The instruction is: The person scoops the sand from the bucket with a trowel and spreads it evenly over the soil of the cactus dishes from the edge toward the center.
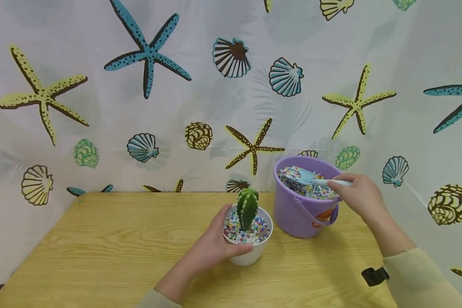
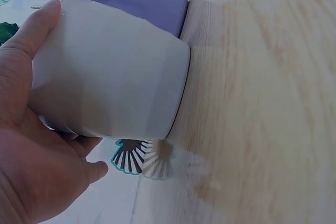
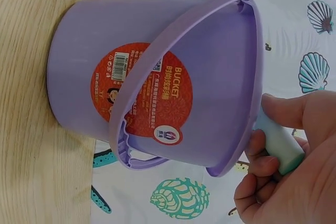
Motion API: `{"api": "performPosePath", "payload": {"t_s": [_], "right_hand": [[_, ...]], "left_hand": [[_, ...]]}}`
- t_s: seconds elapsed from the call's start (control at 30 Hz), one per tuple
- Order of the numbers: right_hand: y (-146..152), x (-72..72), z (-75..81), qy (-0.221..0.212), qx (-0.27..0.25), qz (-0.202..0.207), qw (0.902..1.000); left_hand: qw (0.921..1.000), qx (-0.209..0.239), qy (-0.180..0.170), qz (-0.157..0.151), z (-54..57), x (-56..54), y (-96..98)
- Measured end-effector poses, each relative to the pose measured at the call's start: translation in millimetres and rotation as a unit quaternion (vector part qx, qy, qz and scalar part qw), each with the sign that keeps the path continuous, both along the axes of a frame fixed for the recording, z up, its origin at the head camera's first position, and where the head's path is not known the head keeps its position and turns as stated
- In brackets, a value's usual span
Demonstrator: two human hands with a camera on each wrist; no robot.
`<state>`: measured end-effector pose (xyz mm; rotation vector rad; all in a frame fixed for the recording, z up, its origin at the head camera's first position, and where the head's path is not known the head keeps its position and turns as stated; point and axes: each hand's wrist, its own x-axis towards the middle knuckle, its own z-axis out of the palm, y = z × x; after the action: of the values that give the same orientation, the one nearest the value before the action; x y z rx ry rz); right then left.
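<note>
My left hand (image 1: 212, 241) grips the rim and side of a white pot (image 1: 247, 259) standing on the table. In the pot a green cactus (image 1: 248, 209) rises from small multicoloured beads (image 1: 238, 231). With curled fingers my right hand (image 1: 361, 194) holds the pale blue handle of a small shovel (image 1: 307, 176) over a purple bucket (image 1: 294, 218). White and coloured beads lie on the shovel's blade, and more fill the bucket below it. In the right wrist view the handle (image 3: 281, 142) shows between thumb and fingers; the bucket wall hides the blade there.
The wooden table (image 1: 131, 239) spreads left and in front of the pot. Behind it hangs a white curtain (image 1: 169, 115) with starfish and shell prints. The bucket's own handle (image 3: 157, 51) hangs down its front, over a red label (image 3: 173, 93).
</note>
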<state>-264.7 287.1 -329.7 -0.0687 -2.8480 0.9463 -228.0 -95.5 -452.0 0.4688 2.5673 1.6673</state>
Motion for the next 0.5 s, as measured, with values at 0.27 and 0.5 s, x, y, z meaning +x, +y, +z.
{"api": "performPosePath", "payload": {"t_s": [0.27,0.5], "right_hand": [[8,11.9,-4.3,0.002,-0.035,-0.021,0.9992],[9,22.3,-10.0,0.023,-0.045,-0.026,0.9984]], "left_hand": [[1.0000,-0.002,0.002,-0.001,-0.4,0.0,-1.0],[1.0000,-0.001,0.002,-0.003,1.5,2.4,-1.1]]}}
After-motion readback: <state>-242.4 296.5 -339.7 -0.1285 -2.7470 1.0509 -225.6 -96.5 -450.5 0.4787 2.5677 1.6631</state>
